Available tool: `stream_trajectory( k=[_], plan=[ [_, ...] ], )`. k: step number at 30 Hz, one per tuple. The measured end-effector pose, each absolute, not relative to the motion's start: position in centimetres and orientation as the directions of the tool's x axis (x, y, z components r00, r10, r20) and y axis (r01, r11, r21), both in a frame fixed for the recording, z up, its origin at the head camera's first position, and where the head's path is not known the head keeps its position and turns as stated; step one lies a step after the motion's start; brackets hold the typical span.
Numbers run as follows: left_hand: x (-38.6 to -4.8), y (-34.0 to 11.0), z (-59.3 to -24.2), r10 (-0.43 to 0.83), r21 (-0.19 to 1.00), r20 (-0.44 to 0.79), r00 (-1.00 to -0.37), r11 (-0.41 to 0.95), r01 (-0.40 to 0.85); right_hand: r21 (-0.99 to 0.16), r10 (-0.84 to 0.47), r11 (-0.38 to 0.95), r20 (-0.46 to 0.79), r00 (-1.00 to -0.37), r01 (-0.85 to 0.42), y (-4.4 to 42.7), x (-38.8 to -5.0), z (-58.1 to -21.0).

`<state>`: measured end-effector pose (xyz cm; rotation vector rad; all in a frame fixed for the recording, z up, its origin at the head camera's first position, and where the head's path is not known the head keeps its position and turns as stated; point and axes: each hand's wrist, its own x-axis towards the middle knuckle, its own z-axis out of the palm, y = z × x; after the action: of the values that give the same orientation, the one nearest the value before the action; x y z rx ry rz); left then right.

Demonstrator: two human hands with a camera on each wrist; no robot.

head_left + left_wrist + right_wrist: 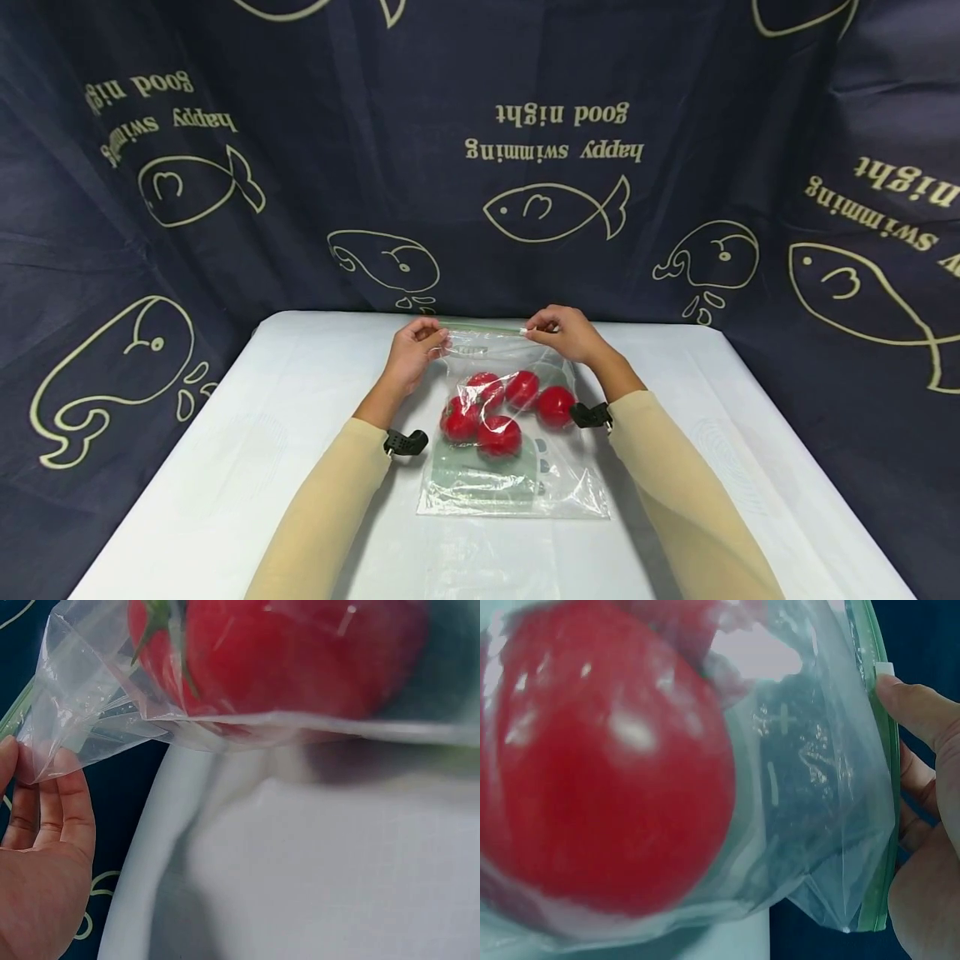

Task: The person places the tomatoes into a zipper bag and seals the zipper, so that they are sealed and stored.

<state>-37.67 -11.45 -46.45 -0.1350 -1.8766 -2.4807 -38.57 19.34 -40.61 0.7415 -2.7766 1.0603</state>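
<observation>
A clear zip bag [577,492] lies on the white table with several red tomatoes [499,436] inside it. Along its far edge runs a green zip strip [891,825] with a small white slider [884,668]. My left hand [414,354] pinches the bag's top left corner; the left wrist view shows thumb and fingers of that hand [52,847] on the film. At the right part of the strip, my right hand [572,337] pinches the slider, its thumb pressed against it in the right wrist view. One tomato [300,660] near the left wrist shows a green stem.
The white table [247,500] stretches out on both sides of the bag. Behind it and at the sides hangs a dark blue cloth [420,150] with fish drawings and lettering. Black wrist straps with cameras [405,442] sit over the beige sleeves.
</observation>
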Motion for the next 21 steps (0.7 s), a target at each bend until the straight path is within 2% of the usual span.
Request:
stream_trajectory(
  k=[21],
  plan=[
    [-37.7, -11.5, -46.6, 0.028, 0.965, 0.086, -0.996, -0.251, 0.077, -0.619, -0.357, 0.670, 0.215, -0.909, -0.409, 21.6, -38.5, -41.3]
  ],
)
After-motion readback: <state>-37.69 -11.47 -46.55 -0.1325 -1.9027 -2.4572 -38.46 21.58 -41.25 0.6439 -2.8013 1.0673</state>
